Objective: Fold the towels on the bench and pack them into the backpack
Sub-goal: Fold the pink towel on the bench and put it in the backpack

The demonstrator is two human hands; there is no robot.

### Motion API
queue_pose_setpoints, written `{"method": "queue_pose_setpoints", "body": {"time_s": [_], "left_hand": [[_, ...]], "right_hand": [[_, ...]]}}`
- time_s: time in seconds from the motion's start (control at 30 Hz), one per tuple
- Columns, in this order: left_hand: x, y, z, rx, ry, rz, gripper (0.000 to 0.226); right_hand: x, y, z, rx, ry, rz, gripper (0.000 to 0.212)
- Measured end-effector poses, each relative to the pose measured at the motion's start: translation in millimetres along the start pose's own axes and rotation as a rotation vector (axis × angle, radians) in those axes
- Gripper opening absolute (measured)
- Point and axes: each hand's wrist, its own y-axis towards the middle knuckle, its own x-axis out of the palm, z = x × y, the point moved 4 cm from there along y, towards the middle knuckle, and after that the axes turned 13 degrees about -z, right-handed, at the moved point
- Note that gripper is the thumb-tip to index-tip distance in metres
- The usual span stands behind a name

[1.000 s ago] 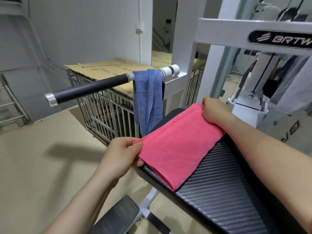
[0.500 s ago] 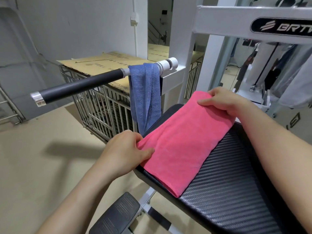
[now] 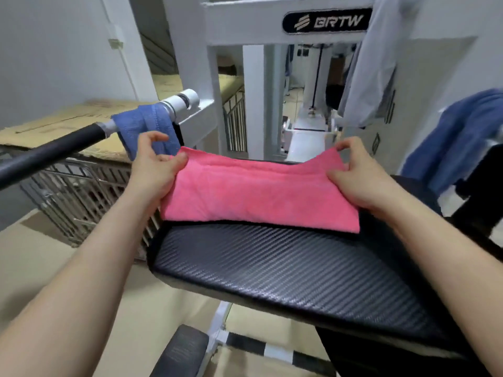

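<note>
Pinching the pink towel (image 3: 258, 197) by its far corners, left grip (image 3: 155, 164) and right grip (image 3: 356, 172) held it part-folded over the desk (image 3: 272, 268); beyond the left grip a blue towel (image 3: 144, 126) hung unfolded, packing seemingly unstarted.

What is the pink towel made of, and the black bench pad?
Pink towel: soft matte cloth, probably microfibre; it looks fuzzy, and it sags and wrinkles. Bench pad: cushioned cover, likely vinyl, slightly shiny, with a carbon-fibre-style woven pattern.

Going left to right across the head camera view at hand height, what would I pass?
black bar → left hand → pink towel → right hand → blue cloth hanging at the far right
</note>
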Motion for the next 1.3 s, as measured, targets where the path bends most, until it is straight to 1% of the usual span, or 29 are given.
{"method": "queue_pose_setpoints", "body": {"time_s": [0.03,0.1,0.13,0.17,0.23,0.27,0.33,0.4,0.43,0.5,0.6,0.63,0.67,0.73,0.77,0.8,0.83,0.87,0.9,0.93,0.97,1.0,1.03,1.07,1.1,1.13,1.17,1.23,1.3], "left_hand": [[9.2,6.8,-1.0,-0.046,-0.009,-0.069,0.051],[22.3,10.1,-5.0,-0.147,-0.02,-0.264,0.066],[24.9,9.0,-5.9,-0.145,0.0,-0.358,0.069],[25.0,7.0,-7.3,-0.113,0.023,-0.445,0.068],[23.7,-3.6,-9.0,-0.039,0.021,-0.595,0.061],[23.0,-10.0,-11.2,-0.017,-0.003,-0.644,0.057],[23.2,-19.1,-15.3,0.02,-0.042,-0.677,0.044],[21.5,-25.7,-18.5,0.026,-0.113,-0.685,0.034],[18.9,-28.6,-21.2,0.005,-0.158,-0.685,0.033],[10.9,-40.9,-26.4,-0.028,-0.176,-0.661,0.041],[3.3,-79.1,-31.2,0.004,-0.035,-0.63,0.065],[2.9,-95.0,-30.3,0.002,-0.048,-0.669,0.071],[3.5,-110.4,-29.9,-0.01,-0.071,-0.748,0.079],[4.9,-139.2,-28.8,-0.028,-0.039,-0.98,0.096],[2.8,-147.8,-28.7,0.008,0.034,-1.065,0.099],[-1.9,-149.7,-28.7,0.097,0.152,-1.079,0.1],[-8.3,-146.6,-26.6,0.223,0.286,-1.018,0.097],[-14.6,-140.5,-22.3,0.373,0.404,-0.918,0.092],[-17.6,-135.7,-16.6,0.528,0.489,-0.836,0.085],[-14.7,-131.8,-15.5,0.658,0.555,-0.804,0.081],[-7.1,-128.7,-17.8,0.749,0.635,-0.809,0.081],[3.7,-126.2,-22.9,0.798,0.738,-0.836,0.085],[14.1,-124.3,-27.5,0.821,0.84,-0.859,0.087],[22.4,-122.8,-30.3,0.825,0.904,-0.869,0.084],[28.1,-121.1,-31.6,0.824,0.94,-0.874,0.079],[31.4,-120.2,-31.1,0.827,0.959,-0.887,0.075],[32.1,-120.5,-29.2,0.83,0.952,-0.902,0.07],[29.8,-118.1,-23.1,0.826,0.866,-0.897,0.058],[25.7,-115.4,-15.4,0.856,0.787,-0.869,0.049]], "right_hand": [[0.3,-8.6,5.4,0.0,-0.077,0.063,0.038],[-1.1,-25.5,9.5,0.022,-0.175,0.18,0.041],[-1.4,-33.3,9.5,0.058,-0.181,0.206,0.043],[-0.4,-39.9,9.0,0.102,-0.173,0.201,0.048],[6.8,-49.1,5.7,0.181,-0.201,0.124,0.055],[11.9,-52.4,1.8,0.191,-0.248,0.089,0.053],[22.3,-58.3,-7.5,0.154,-0.313,0.076,0.044],[29.5,-65.1,-12.6,0.097,-0.232,0.136,0.044],[30.5,-68.5,-13.3,0.081,-0.163,0.171,0.046],[29.4,-72.0,-14.9,0.073,-0.129,0.196,0.052],[21.8,-61.3,-18.2,0.113,-0.353,0.204,0.055],[18.7,-55.0,-19.4,0.137,-0.444,0.236,0.053],[16.1,-49.0,-20.3,0.161,-0.53,0.281,0.049],[17.7,-39.5,-22.2,0.217,-0.716,0.364,0.044],[22.0,-38.2,-25.7,0.238,-0.809,0.381,0.043],[28.3,-40.6,-30.8,0.232,-0.872,0.375,0.045],[37.0,-47.7,-38.2,0.177,-0.881,0.343,0.048],[48.8,-59.7,-48.0,0.08,-0.808,0.283,0.052],[63.9,-75.9,-59.6,-0.027,-0.676,0.195,0.058],[81.5,-93.8,-70.9,-0.12,-0.542,0.083,0.065],[101.3,-111.2,-79.4,-0.169,-0.478,-0.038,0.075],[121.2,-125.4,-81.7,-0.175,-0.508,-0.148,0.087],[138.9,-136.0,-78.8,-0.169,-0.61,-0.212,0.099],[153.1,-142.9,-72.3,-0.168,-0.742,-0.223,0.108],[162.9,-146.1,-65.6,-0.161,-0.873,-0.195,0.111],[167.7,-146.1,-60.5,-0.155,-0.962,-0.142,0.107],[170.1,-144.3,-57.8,-0.163,-0.989,-0.084,0.097],[170.2,-139.5,-59.3,-0.237,-0.929,-0.001,0.071],[165.9,-139.3,-63.1,-0.302,-0.821,0.044,0.059]]}}
